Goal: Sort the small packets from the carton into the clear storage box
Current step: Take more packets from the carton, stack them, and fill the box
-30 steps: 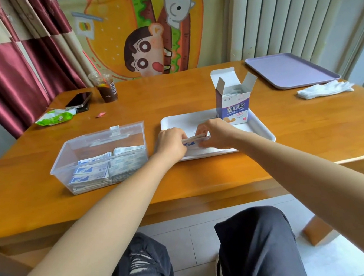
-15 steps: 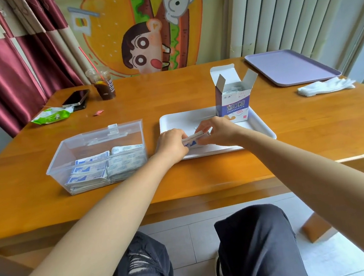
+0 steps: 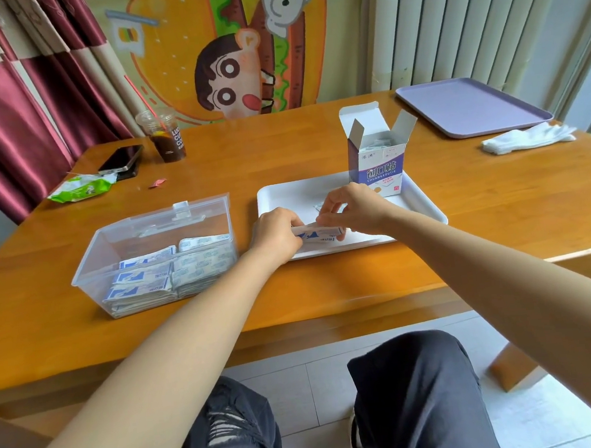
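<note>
Over near edge of white tray [image 3: 425,204]: left hand [image 3: 275,234] and right hand [image 3: 352,209], each with grip closed on opposite ends of stack of packets [image 3: 318,234]. Stack's long axis runs left to right, blue-printed face toward camera. Carton [image 3: 378,165] stands upright on tray's far right part, flaps open, mouth upward. Clear storage box [image 3: 149,223] sits on bench [image 3: 315,142] just left of tray, sorted packets [image 3: 168,272] lying flat inside.
</note>
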A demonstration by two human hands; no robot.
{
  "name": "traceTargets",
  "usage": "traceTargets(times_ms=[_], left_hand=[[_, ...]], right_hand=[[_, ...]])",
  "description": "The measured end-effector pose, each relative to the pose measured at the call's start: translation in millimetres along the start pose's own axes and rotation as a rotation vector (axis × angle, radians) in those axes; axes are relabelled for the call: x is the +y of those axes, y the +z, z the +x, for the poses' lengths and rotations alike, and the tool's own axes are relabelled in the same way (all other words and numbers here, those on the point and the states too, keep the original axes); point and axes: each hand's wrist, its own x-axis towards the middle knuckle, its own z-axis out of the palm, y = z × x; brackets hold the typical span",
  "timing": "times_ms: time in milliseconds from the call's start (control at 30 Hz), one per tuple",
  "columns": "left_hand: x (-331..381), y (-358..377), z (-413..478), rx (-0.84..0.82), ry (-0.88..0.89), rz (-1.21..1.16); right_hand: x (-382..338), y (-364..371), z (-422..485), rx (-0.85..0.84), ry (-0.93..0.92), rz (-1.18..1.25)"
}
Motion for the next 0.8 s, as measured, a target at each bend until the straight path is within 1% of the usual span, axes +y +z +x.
traceTargets(times_ms=[100,267,367,500,700,800], left_hand=[[0.3,-0.2,0.3,0.003,0.0,-0.001],[-0.1,-2.1,-0.5,0.01,0.009,0.017],[0.4,-2.5,-1.2,0.007,0.003,0.019],[1.5,-0.9,-1.6,0.002,0.008,0.023],[1.5,0.2,-0.6,0.006,0.01,0.034],[1.3,1.0,0.1,0.003,0.015,0.034]], right_hand=[[1.5,-0.8,2.6,0.006,0.007,-0.018],[5.3,-0.4,1.7,0.07,0.014,0.089],[5.0,-2.0,3.0,0.129,0.009,0.049],[4.0,1.2,4.8,0.103,-0.011,0.038],[9.3,-1.8,1.0,0.132,-0.041,0.063],[10.7,-4.9,-1.1,0.102,-0.027,0.066]])
